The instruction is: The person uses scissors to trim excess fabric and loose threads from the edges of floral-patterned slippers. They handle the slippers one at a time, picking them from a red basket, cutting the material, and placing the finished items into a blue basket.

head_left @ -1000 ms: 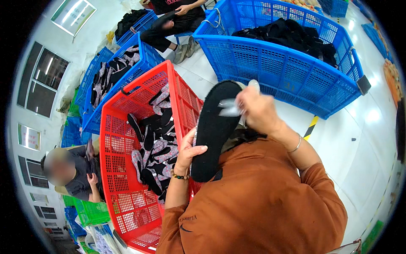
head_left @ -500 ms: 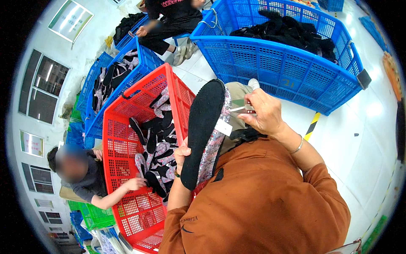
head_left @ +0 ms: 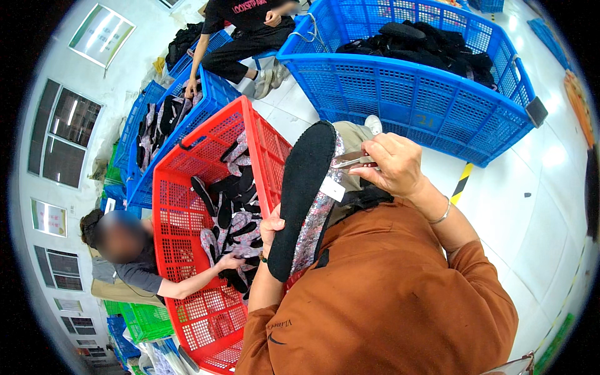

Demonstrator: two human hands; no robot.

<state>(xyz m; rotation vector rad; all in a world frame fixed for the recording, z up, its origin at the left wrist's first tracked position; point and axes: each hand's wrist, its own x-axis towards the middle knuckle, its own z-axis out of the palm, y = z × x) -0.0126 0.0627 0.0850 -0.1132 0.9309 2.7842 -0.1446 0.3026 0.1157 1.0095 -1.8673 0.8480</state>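
Head view: left hand [head_left: 271,231] grips a black-soled slipper [head_left: 305,187], right hand [head_left: 395,165] holds metal snips [head_left: 356,160] at its patterned side

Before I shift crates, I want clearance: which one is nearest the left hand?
The red crate, beside the left hand; the others are blue or green.

We class this as a footwear workshop or factory floor. Evidence: a large red perforated plastic crate [head_left: 269,147] heaped with black-and-floral fabric slippers [head_left: 240,231], one dark-shirted co-worker [head_left: 137,272] reaching into it; a large blue perforated plastic crate [head_left: 400,100] holding black soft pieces [head_left: 431,50]; silver metal snips [head_left: 357,162] at a black-soled patterned slipper [head_left: 305,194]; yellow-and-black striped tape [head_left: 463,181] on a white tiled floor [head_left: 500,219].
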